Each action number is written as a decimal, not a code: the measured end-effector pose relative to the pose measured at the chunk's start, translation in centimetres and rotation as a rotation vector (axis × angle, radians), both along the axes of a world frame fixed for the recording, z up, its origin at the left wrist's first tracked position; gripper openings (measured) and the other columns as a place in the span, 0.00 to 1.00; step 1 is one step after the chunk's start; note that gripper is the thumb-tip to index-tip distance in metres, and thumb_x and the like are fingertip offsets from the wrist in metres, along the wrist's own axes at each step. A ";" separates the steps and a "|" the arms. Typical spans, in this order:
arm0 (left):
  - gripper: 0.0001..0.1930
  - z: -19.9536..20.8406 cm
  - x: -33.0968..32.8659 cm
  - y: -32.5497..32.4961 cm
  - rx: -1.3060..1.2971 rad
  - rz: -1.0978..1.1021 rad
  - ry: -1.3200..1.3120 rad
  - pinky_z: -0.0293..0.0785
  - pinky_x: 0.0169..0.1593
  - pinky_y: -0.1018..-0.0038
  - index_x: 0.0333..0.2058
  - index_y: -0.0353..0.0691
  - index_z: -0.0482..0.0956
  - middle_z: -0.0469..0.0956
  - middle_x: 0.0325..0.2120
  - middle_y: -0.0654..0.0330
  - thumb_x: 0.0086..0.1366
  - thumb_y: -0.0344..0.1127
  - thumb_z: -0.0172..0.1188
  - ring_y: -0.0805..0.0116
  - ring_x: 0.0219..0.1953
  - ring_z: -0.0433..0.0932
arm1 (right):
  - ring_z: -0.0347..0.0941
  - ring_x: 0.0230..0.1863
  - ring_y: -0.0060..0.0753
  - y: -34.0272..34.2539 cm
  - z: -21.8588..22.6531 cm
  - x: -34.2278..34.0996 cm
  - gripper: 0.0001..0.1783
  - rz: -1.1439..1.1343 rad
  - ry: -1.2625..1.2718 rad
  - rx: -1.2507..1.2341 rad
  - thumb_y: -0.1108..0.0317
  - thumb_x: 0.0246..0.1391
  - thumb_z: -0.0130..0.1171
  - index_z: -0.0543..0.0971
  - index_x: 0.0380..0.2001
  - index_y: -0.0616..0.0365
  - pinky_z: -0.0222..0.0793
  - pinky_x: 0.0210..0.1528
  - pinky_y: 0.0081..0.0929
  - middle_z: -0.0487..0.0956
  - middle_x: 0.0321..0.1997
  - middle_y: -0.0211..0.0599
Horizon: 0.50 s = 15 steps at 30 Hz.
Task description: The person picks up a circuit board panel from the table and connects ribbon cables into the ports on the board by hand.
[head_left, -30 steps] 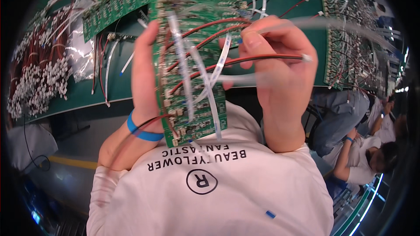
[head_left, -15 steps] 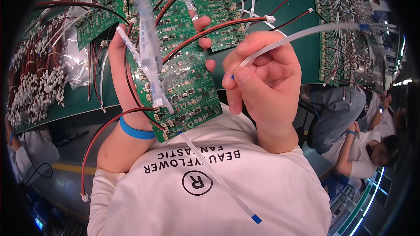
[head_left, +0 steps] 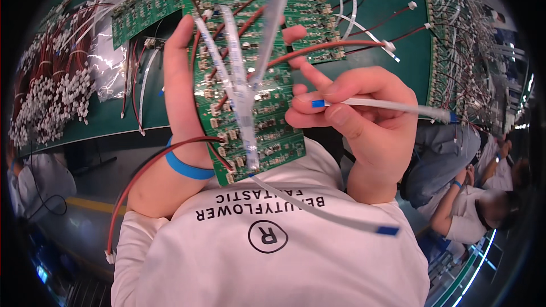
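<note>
A green circuit board panel [head_left: 278, 113] with small white connectors lies tilted across my left hand [head_left: 181, 82]. That hand is closed round it from beneath, its thumb along the left edge and its fingertips showing past the right edge. My right hand [head_left: 369, 119], just right of the panel, pinches a flat white ribbon cable [head_left: 392, 106] close to its blue end. The cable's other end sticks out to the right. From the panel rise several more ribbon cables [head_left: 242, 74] and red-black wires [head_left: 151, 176]. One loose ribbon [head_left: 318, 210] hangs over my shirt.
On the green table [head_left: 392, 71], other wired boards [head_left: 318, 34] lie beyond the panel. Bundled red-black wires with white plugs [head_left: 54, 99] are heaped at the left, beside a clear plastic bag [head_left: 108, 71]. A row of boards [head_left: 435, 51] stands at the right. Another person [head_left: 463, 210] sits beyond.
The panel and both hands have shifted right. My right hand has turned, and the ribbon's blue end now points left toward the panel. The hanging ribbon has swung right.
</note>
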State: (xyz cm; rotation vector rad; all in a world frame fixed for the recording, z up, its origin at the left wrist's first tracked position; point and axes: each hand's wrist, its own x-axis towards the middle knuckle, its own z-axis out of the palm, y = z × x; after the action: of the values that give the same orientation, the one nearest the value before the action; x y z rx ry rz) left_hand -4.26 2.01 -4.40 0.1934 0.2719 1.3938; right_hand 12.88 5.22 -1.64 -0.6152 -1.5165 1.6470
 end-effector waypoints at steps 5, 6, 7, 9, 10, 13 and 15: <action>0.34 1.3 0.6 -0.9 -0.118 -0.028 0.080 0.63 0.56 0.58 0.58 0.33 0.53 0.60 0.54 0.38 0.63 0.56 0.30 0.47 0.52 0.67 | 0.75 0.29 0.26 -0.8 0.3 -0.8 0.06 -0.051 -0.034 -0.231 0.84 0.43 0.56 0.76 0.27 0.65 0.64 0.46 0.24 0.79 0.26 0.35; 0.32 1.5 0.5 -1.1 -0.165 -0.028 0.100 0.63 0.55 0.58 0.58 0.34 0.53 0.59 0.55 0.39 0.64 0.54 0.33 0.48 0.53 0.66 | 0.75 0.34 0.34 -0.3 -0.2 -1.1 0.05 -0.046 -0.162 0.170 0.83 0.44 0.55 0.75 0.28 0.67 0.67 0.46 0.30 0.78 0.27 0.40; 0.32 1.3 0.5 -1.3 -0.171 -0.026 0.094 0.63 0.55 0.58 0.58 0.34 0.53 0.59 0.55 0.39 0.64 0.54 0.33 0.48 0.53 0.66 | 0.74 0.40 0.43 0.3 -0.7 -1.4 0.05 -0.038 -0.286 0.571 0.83 0.45 0.54 0.73 0.29 0.70 0.70 0.47 0.37 0.77 0.27 0.45; 0.28 0.9 0.7 -1.8 -0.128 0.120 0.091 0.67 0.51 0.63 0.55 0.37 0.57 0.64 0.50 0.45 0.65 0.52 0.35 0.55 0.48 0.69 | 0.71 0.39 0.37 0.9 -1.0 -1.9 0.07 -0.014 -0.296 0.699 0.84 0.41 0.55 0.74 0.29 0.68 0.69 0.44 0.35 0.76 0.28 0.41; 0.25 0.7 0.8 -2.1 -0.107 0.194 0.091 0.68 0.48 0.66 0.54 0.39 0.60 0.67 0.47 0.48 0.65 0.50 0.36 0.58 0.45 0.71 | 0.70 0.36 0.36 1.0 -0.6 -2.4 0.08 -0.006 -0.325 0.749 0.84 0.39 0.56 0.74 0.28 0.67 0.68 0.42 0.35 0.76 0.28 0.40; 0.19 0.2 1.1 -2.8 -0.043 0.412 0.096 0.74 0.41 0.73 0.49 0.44 0.66 0.74 0.40 0.58 0.66 0.46 0.40 0.68 0.38 0.76 | 0.70 0.34 0.36 0.5 -0.6 -3.2 0.08 -0.048 -0.421 0.763 0.83 0.38 0.58 0.74 0.27 0.66 0.66 0.37 0.31 0.76 0.28 0.41; 0.17 0.1 0.5 -2.7 -0.098 0.304 0.113 0.72 0.40 0.76 0.52 0.47 0.64 0.73 0.41 0.59 0.67 0.42 0.40 0.71 0.36 0.75 | 0.70 0.35 0.37 1.0 -1.4 -3.4 0.08 -0.054 -0.304 0.839 0.81 0.39 0.59 0.74 0.27 0.66 0.67 0.37 0.30 0.75 0.28 0.42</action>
State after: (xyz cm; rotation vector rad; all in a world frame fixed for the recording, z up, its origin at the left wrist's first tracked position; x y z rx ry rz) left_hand -3.79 -0.70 -4.29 0.1537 0.4775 1.6682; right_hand 9.48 6.22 -3.08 -0.4303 -2.1797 0.7571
